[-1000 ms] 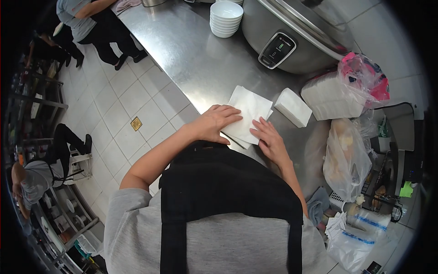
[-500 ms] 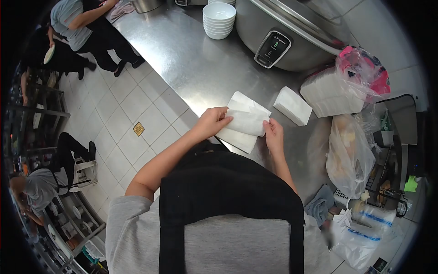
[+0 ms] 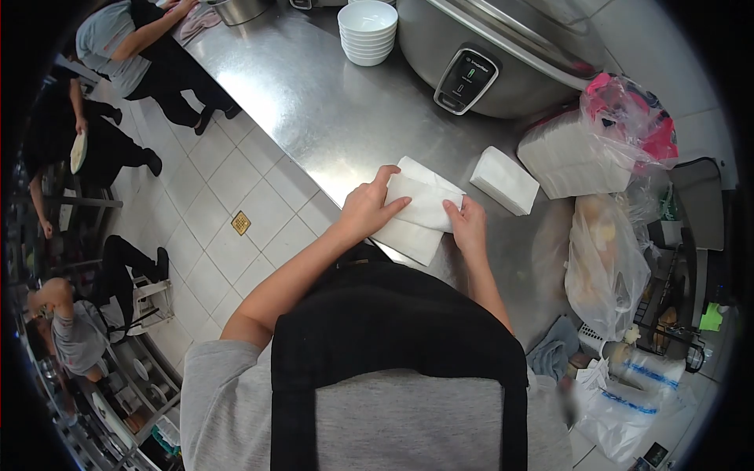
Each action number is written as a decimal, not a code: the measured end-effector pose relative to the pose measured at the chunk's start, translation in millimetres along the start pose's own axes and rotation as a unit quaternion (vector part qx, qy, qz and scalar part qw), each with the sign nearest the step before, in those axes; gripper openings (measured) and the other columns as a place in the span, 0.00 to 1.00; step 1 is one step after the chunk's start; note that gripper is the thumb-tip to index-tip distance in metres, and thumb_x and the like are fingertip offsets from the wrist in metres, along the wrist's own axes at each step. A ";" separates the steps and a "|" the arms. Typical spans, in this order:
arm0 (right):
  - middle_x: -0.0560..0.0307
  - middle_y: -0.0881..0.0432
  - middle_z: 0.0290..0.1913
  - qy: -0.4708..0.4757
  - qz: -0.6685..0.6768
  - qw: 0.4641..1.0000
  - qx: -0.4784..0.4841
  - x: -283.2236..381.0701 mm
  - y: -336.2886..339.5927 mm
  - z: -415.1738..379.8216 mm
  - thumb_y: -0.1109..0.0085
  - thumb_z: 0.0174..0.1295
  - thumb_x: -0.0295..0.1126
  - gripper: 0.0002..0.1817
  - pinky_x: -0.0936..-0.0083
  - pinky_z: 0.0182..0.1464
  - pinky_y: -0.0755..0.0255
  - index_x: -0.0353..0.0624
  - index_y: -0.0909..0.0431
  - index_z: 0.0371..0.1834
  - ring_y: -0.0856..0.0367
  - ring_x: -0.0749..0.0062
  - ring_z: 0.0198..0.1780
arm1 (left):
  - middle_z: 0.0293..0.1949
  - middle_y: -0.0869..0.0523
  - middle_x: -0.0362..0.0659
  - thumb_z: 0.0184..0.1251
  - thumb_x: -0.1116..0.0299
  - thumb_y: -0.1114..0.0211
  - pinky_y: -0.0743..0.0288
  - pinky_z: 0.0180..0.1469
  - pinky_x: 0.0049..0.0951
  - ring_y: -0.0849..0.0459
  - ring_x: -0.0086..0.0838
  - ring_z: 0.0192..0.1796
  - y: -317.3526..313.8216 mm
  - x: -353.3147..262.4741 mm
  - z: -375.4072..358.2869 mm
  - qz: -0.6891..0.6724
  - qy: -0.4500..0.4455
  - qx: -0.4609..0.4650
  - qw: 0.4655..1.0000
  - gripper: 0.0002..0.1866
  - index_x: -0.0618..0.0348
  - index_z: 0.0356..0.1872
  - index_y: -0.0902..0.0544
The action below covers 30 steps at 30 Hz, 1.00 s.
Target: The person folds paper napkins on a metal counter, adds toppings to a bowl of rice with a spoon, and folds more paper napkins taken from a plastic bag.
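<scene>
A white paper napkin [image 3: 424,202] is stretched between my two hands, over other napkins [image 3: 410,238] lying unfolded near the counter's front edge. My left hand [image 3: 367,207] pinches its left end, thumb on top. At the right end, my right hand [image 3: 470,228] grips it with the thumb pressed on its face. Just to the right lies a neat stack of folded napkins [image 3: 504,180].
A large rice cooker [image 3: 503,67] and stacked white bowls [image 3: 367,35] stand on the steel counter [image 3: 314,94]. At right are a plastic-wrapped napkin pack [image 3: 569,157] and a bread bag [image 3: 601,251]. Co-workers stand at upper left; another person [image 3: 75,337] sits at lower left.
Both my thumbs have slid inward over the napkin. One co-worker on the left has shifted with a plate, and the seated person has raised an arm.
</scene>
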State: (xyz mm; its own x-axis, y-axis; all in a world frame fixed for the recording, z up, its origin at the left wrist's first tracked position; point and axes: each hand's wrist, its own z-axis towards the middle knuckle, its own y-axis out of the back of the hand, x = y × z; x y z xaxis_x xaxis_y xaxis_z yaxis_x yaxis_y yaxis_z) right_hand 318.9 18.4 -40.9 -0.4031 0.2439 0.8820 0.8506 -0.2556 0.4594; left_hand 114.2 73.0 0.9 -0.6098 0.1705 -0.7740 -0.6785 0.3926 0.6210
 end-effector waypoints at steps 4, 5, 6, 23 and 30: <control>0.44 0.25 0.19 -0.011 -0.040 0.999 -0.003 3.0 0.8 2.1 0.41 0.55 0.36 0.15 0.70 0.27 0.34 0.32 0.27 0.27 0.27 0.68 0.20 | 0.16 0.26 0.45 0.58 0.64 0.39 0.33 0.26 0.38 0.22 0.41 0.22 -5.1 6.6 1.8 0.000 -0.006 -0.006 1.000 0.27 0.53 0.57 0.38; 0.44 0.25 0.19 -0.013 -0.039 0.999 -0.003 6.1 0.6 2.1 0.41 0.55 0.36 0.15 0.70 0.27 0.34 0.32 0.27 0.27 0.27 0.68 0.20 | 0.16 0.26 0.45 0.58 0.64 0.39 0.33 0.26 0.39 0.23 0.41 0.22 -8.7 9.5 2.4 0.002 -0.025 -0.027 0.999 0.27 0.53 0.58 0.39; 0.43 0.25 0.19 -0.010 -0.040 0.999 -0.008 9.2 0.3 1.9 0.41 0.56 0.36 0.15 0.68 0.27 0.35 0.32 0.28 0.26 0.28 0.65 0.20 | 0.15 0.26 0.45 0.59 0.64 0.39 0.33 0.26 0.39 0.23 0.42 0.22 -10.7 10.2 2.7 0.003 -0.045 -0.048 0.998 0.28 0.53 0.58 0.39; 0.38 0.26 0.23 -0.017 -0.136 0.990 -0.022 6.6 -4.1 5.9 0.44 0.56 0.41 0.19 0.58 0.29 0.36 0.33 0.30 0.24 0.26 0.44 0.27 | 0.62 0.35 0.54 0.57 0.67 0.40 0.37 0.59 0.41 0.37 0.44 0.64 -23.8 -10.3 20.5 0.203 -0.286 -0.083 0.933 0.28 0.64 0.58 0.35; 0.46 0.20 0.27 -0.071 -0.055 0.995 -0.036 19.8 20.7 -14.9 0.42 0.55 0.33 0.10 0.63 0.33 0.31 0.36 0.26 0.32 0.22 0.54 0.29 | 0.67 0.43 0.56 0.63 0.49 0.50 0.54 0.69 0.43 0.48 0.43 0.70 -52.6 -5.9 17.3 0.264 -0.268 0.001 0.926 0.38 0.71 0.64 0.42</control>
State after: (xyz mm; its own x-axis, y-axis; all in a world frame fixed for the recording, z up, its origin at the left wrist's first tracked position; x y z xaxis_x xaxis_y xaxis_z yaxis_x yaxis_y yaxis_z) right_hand 323.4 4.0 -12.4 -0.4365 0.4032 0.8043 0.7756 -0.2846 0.5635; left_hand 160.5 67.0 -29.3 -0.5652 0.7635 -0.3125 -0.3414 0.1284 0.9311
